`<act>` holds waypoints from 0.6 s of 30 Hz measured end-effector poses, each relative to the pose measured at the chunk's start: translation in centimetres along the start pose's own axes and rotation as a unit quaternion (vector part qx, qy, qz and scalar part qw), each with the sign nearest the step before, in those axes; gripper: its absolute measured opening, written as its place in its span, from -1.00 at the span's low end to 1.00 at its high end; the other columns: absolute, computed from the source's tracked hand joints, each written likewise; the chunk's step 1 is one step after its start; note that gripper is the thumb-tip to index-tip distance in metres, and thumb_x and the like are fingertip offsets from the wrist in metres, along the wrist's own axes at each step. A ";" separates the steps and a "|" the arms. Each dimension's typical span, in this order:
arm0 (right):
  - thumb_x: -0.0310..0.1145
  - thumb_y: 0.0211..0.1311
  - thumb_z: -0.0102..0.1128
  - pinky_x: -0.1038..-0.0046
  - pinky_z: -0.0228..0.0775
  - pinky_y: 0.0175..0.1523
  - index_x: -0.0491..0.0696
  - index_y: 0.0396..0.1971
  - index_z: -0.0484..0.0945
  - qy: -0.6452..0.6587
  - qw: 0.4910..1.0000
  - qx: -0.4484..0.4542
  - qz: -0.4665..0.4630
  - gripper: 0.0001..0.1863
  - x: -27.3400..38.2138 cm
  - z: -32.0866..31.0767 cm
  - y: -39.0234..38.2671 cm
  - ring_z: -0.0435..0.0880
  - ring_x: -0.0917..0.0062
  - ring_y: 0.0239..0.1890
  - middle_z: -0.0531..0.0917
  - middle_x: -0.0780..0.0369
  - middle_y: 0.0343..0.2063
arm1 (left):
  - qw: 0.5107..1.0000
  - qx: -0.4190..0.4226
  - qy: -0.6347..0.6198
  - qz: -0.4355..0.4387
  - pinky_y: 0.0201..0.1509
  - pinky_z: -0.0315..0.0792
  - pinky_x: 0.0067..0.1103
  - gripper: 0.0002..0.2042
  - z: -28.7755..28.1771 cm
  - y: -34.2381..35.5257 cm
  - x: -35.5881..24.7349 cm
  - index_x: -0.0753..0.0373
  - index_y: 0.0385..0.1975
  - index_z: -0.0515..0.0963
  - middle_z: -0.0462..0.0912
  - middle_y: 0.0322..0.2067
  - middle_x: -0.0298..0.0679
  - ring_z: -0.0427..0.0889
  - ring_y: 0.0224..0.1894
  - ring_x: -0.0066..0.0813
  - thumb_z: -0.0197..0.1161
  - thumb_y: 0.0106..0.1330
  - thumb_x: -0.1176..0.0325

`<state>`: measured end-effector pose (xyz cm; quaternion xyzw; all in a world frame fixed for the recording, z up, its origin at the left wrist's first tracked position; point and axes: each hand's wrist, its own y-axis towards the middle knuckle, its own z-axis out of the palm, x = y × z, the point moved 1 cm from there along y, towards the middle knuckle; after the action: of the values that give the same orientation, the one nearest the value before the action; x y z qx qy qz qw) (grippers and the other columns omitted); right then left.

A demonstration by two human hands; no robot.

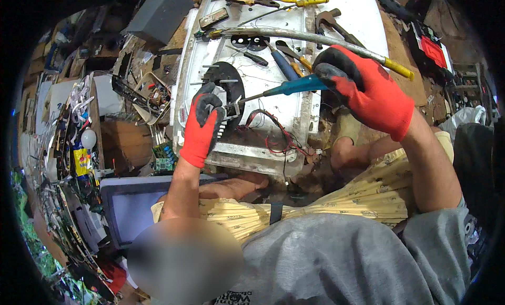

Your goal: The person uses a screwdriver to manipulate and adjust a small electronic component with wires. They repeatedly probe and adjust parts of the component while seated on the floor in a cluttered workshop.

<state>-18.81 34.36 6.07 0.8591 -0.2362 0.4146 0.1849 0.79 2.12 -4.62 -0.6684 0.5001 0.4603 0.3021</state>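
Observation:
My right hand (368,89), in a red and black glove, is closed around the handle of a screwdriver (299,86) with a teal grip. Its shaft points left, and the tip meets a silver finned metal part (225,111). My left hand (202,126), gloved alike, closes on that part from the left; its fingers hide some of it. The part lies against a black round plate (231,76) with metal posts standing out of it. Red and black wires (273,130) trail over the white panel (252,150) just right of the plate.
A metal tube with a yellow end (398,67) crosses the panel beyond my hands. Pliers (252,1), a hammer (336,25) and a blue-handled tool (284,64) lie farther off. Electronic scrap is heaped on the left, beside a dark-framed flat panel (134,202).

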 end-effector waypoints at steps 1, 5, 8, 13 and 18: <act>-0.34 0.29 0.25 0.34 0.50 0.08 -0.12 0.11 0.46 0.008 1.000 -0.004 0.002 -0.58 0.0 0.2 0.0 0.67 0.26 -0.10 0.67 0.05 -0.13 | 1.000 0.002 0.004 0.009 0.38 0.20 -0.51 -0.63 0.3 0.1 -0.4 0.32 0.16 0.40 0.42 0.23 -0.17 0.42 0.21 -0.41 0.13 0.35 0.54; -0.37 0.28 0.24 0.29 0.50 0.06 -0.11 0.08 0.47 0.021 0.986 -0.057 -0.153 -0.61 -1.0 0.3 0.3 0.68 0.25 -0.12 0.67 0.05 -0.14 | 1.000 0.010 -0.013 -0.009 0.39 0.19 -0.51 -0.64 0.5 0.4 -0.8 0.32 0.15 0.41 0.41 0.26 -0.15 0.41 0.23 -0.41 0.14 0.36 0.53; -0.42 0.25 0.25 0.28 0.49 0.06 -0.09 0.07 0.47 0.043 0.999 -0.002 -0.019 -0.61 0.0 -0.3 0.4 0.66 0.26 -0.07 0.65 0.06 -0.12 | 0.998 0.001 -0.037 -0.058 0.40 0.18 -0.52 -0.66 0.6 0.1 -1.3 0.30 0.13 0.43 0.40 0.28 -0.15 0.39 0.27 -0.41 0.14 0.37 0.54; -0.37 0.28 0.20 0.27 0.47 0.06 -0.06 0.07 0.46 -0.051 0.999 -0.002 0.007 -0.64 0.3 -0.4 0.0 0.65 0.26 -0.08 0.64 0.08 -0.14 | 0.999 0.007 -0.024 -0.047 0.37 0.22 -0.54 -0.72 0.4 0.2 -1.6 0.30 0.08 0.47 0.40 0.29 -0.18 0.38 0.28 -0.44 0.16 0.40 0.51; -0.31 0.32 0.17 0.26 0.48 0.07 -0.05 0.08 0.46 0.072 0.989 -0.059 -0.115 -0.64 -1.4 0.4 0.4 0.66 0.23 -0.05 0.66 0.08 -0.11 | 0.997 0.010 -0.034 -0.062 0.25 0.32 -0.58 -0.74 0.8 0.5 -2.3 0.30 0.07 0.48 0.43 0.26 -0.21 0.44 0.15 -0.53 0.17 0.41 0.49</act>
<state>-19.55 34.23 4.74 0.8362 -0.1463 0.4366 0.2979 -0.07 3.54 -2.76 -0.6787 0.4522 0.4580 0.3537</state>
